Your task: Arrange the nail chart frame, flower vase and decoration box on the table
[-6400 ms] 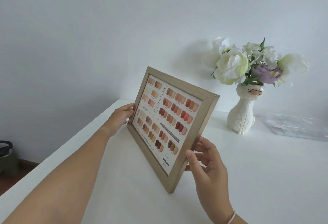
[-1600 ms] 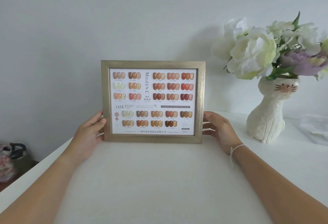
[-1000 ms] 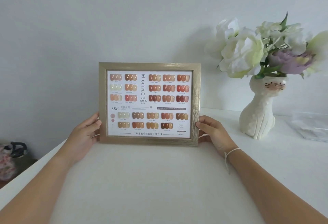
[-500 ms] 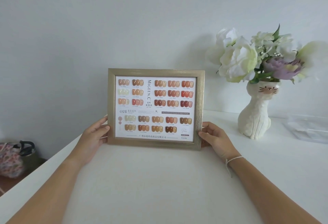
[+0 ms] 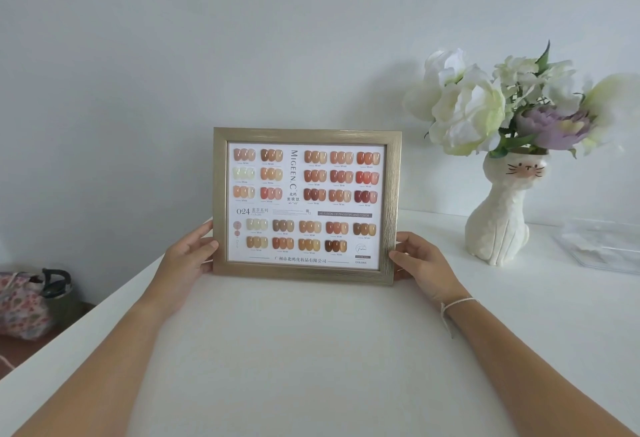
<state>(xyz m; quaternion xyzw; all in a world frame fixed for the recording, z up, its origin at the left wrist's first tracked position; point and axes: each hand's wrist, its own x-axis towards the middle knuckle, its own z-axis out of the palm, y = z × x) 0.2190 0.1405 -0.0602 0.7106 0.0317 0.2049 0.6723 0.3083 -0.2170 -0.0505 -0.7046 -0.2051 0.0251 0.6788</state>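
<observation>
Nail chart frame point(image 5: 306, 204) upright at picture centre on the white table point(image 5: 311, 350), facing camera. Left hand point(image 5: 188, 256) and right hand point(image 5: 420, 260) pinch its lower side edges, frame between them. Flower vase point(image 5: 500, 218) at right, clear box point(image 5: 602, 246) at far right edge; both likely not yet arranged.

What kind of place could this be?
Probably a nail salon or home nail studio: a framed nail colour chart stands on a white table, beside a cat-shaped flower vase.
</observation>
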